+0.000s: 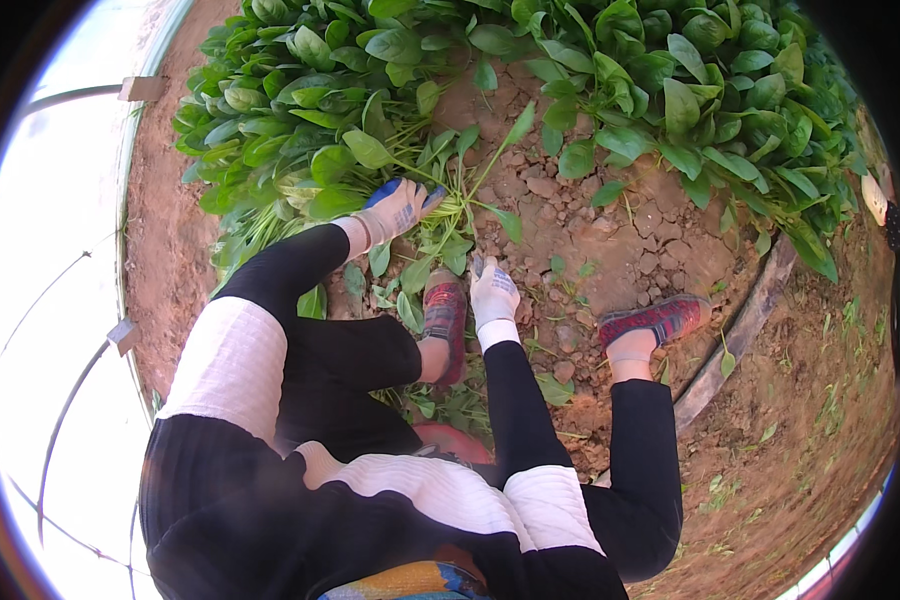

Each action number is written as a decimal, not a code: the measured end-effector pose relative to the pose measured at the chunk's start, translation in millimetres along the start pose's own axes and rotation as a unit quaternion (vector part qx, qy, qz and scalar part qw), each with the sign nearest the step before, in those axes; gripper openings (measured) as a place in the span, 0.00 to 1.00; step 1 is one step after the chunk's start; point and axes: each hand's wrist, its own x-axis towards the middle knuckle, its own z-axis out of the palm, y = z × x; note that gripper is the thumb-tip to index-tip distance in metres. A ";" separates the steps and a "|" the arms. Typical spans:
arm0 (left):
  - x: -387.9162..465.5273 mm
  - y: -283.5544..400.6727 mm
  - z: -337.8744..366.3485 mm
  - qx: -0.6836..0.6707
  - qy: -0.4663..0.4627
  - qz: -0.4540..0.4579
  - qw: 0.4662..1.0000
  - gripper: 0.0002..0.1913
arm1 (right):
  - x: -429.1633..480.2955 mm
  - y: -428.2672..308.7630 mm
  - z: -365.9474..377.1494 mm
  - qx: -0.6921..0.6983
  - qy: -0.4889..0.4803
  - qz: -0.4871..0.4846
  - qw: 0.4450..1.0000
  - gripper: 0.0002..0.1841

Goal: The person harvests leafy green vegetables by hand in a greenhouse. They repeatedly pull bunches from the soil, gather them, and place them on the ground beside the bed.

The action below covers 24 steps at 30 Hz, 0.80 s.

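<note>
My left hand (pixel 403 208), in a pale knit work glove with blue coating, is closed around the stems of a leafy green plant (pixel 450 202) that looks like spinach. Its stems splay out to the right over bare soil. My right hand (pixel 493 291), gloved alike, is low over the soil just right of my shoe, with its fingers curled. A thin sliver shows above its fingertips; whether that is a blade or a root I cannot tell. Cut or pulled plants (pixel 277 229) with pale stems lie left of my left hand.
Dense standing spinach (pixel 690 82) spans the far side. Cracked, cloddy soil (pixel 645 225) lies between. My shoes (pixel 445 322) are planted either side of my right hand. A curved wooden strip (pixel 742 330) runs along the right; plastic sheeting (pixel 60 285) borders the left. Beneath me is something red (pixel 454 442).
</note>
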 end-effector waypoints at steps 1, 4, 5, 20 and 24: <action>-0.4 -0.1 0.4 -0.001 0.008 -0.007 1.000 0.30 | 2.3 -0.3 -1.0 -0.015 -0.014 -0.001 1.000 0.20; -0.2 -6.3 0.9 0.016 0.020 0.006 1.000 0.29 | 1.2 6.1 -8.8 -0.042 -0.052 -0.012 0.998 0.20; -1.4 -9.2 1.4 -0.006 0.019 0.003 1.000 0.29 | -3.1 11.1 -11.8 -0.045 -0.049 -0.016 0.998 0.19; 14.7 -40.2 -17.4 -0.123 -0.136 -0.087 0.979 0.31 | -60.8 37.0 -20.0 0.161 0.051 0.107 0.980 0.21; 19.8 -57.6 -57.5 -0.258 -0.256 -0.041 0.931 0.39 | -85.2 49.8 -11.7 0.294 0.091 0.139 0.941 0.26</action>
